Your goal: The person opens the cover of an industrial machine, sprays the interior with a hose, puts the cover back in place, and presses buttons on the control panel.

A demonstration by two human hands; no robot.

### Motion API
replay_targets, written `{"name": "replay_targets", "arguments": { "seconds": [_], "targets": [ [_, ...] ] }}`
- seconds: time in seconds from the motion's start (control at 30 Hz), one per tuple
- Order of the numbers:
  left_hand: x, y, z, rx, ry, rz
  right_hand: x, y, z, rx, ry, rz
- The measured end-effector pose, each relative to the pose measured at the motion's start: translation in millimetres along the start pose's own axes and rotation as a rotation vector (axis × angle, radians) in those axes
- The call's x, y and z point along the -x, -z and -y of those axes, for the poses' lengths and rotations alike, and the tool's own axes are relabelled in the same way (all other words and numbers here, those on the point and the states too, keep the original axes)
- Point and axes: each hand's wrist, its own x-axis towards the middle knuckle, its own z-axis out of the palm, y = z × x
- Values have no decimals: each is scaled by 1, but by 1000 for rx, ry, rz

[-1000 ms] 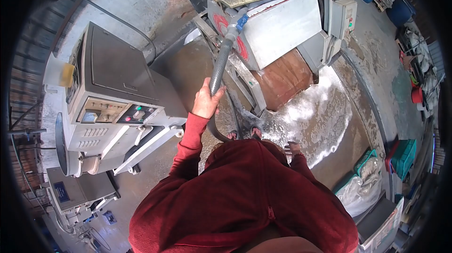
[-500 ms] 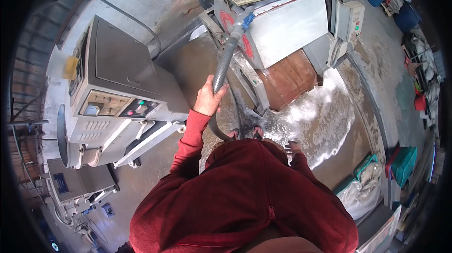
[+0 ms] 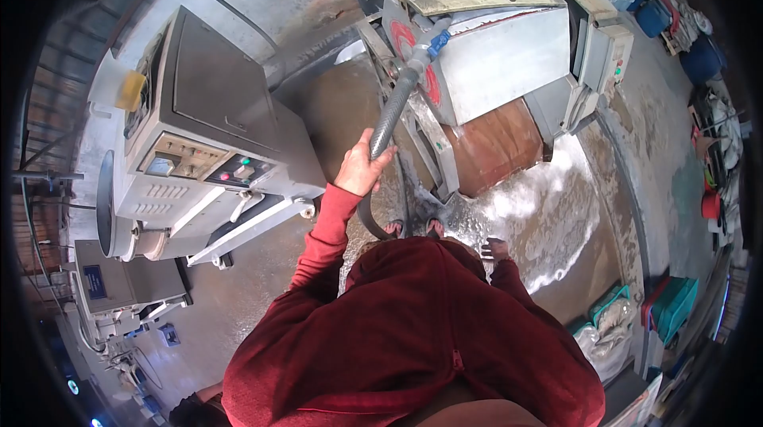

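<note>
My left hand (image 3: 362,166) is wrapped round a grey ribbed hose (image 3: 394,109). From that grip the hose runs up to a blue valve (image 3: 438,43) on the side of a large white machine (image 3: 505,57), and its lower part curves down toward my feet. My right hand (image 3: 494,250) hangs low at my right side, fingers apart, holding nothing. Below the machine a brown panel (image 3: 494,145) slopes toward foamy water (image 3: 548,208) on the floor.
A grey cabinet machine with a control panel (image 3: 187,158) stands at the left, a smaller one (image 3: 115,276) below it. Teal crates (image 3: 675,309), a plastic bag (image 3: 608,335) and blue containers (image 3: 652,19) are at the right. A person's arm (image 3: 208,392) shows at bottom left.
The white machine and hose have shifted right in view. My left hand keeps its hold, slightly further right. Part of another person has appeared at the bottom left.
</note>
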Motion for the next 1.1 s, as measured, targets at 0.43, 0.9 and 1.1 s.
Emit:
{"name": "replay_targets", "arguments": {
  "seconds": [0.43,0.9,1.1],
  "targets": [
    [11,-15,14,158,-4,-137,6,-9,-11,0,-26,-47],
    [20,-4,36,289,-52,-184,14,-31,-27,44,26,-36],
    [18,3,27,342,-24,-79,17,-33,-25,25,5,-44]
  ]
}}
